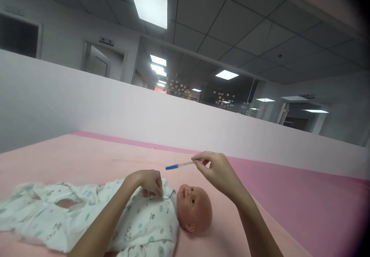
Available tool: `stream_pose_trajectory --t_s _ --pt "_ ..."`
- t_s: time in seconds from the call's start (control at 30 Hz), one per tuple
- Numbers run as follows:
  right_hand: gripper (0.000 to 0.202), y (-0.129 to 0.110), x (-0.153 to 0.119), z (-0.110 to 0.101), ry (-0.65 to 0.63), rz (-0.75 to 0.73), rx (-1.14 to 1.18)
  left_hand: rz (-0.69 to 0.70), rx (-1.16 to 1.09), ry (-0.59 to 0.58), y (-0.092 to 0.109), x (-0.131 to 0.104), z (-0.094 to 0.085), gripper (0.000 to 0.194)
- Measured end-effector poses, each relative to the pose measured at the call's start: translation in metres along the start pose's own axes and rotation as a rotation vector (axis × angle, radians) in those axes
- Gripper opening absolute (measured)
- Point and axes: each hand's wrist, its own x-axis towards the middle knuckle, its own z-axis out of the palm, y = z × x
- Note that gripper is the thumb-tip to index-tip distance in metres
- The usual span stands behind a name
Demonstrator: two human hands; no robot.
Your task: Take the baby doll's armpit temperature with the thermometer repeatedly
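Note:
A baby doll [196,209] lies on its back, its head to the right, in a white patterned romper [150,220]. My left hand [150,182] rests on the doll's chest near the collar, its fingers curled and closed on the cloth; the fingertips are partly hidden. Above the doll's head, my right hand [215,168] pinches one end of a slim, clear thermometer [185,164]. Its blue end [172,167] points left, over the space between the collar and the back of the bed surface.
The doll lies on a pink padded surface [95,153] with a darker pink edge strip [274,195] at the right and back. A white low wall [130,110] runs behind it. Beyond are doorways, glass with heart stickers and ceiling lights.

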Motion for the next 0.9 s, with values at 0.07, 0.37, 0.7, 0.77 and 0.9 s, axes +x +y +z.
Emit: stream_pose_trajectory --t_s 0.07,0.37,0.7,0.77,0.9 --pt "0.024 0.01 0.007 0.001 0.027 0.041 0.26 0.13 -0.001 0.171 0.007 -0.015 -0.009 0.029" --pt "0.026 0.034 0.024 0.046 0.193 0.155 0.985 0.377 -0.229 0.912 0.056 -0.07 -0.031 0.038" --pt "0.019 0.046 0.017 0.032 0.208 0.166 1.139 0.33 -0.182 1.083 0.062 -0.065 -0.025 0.03" --pt "0.02 0.05 0.015 0.027 0.19 0.171 1.148 0.325 -0.153 1.086 0.066 -0.067 -0.022 0.028" --pt "0.021 0.055 0.011 0.017 0.172 0.16 1.168 0.302 -0.11 1.045 0.075 -0.069 -0.016 0.026"
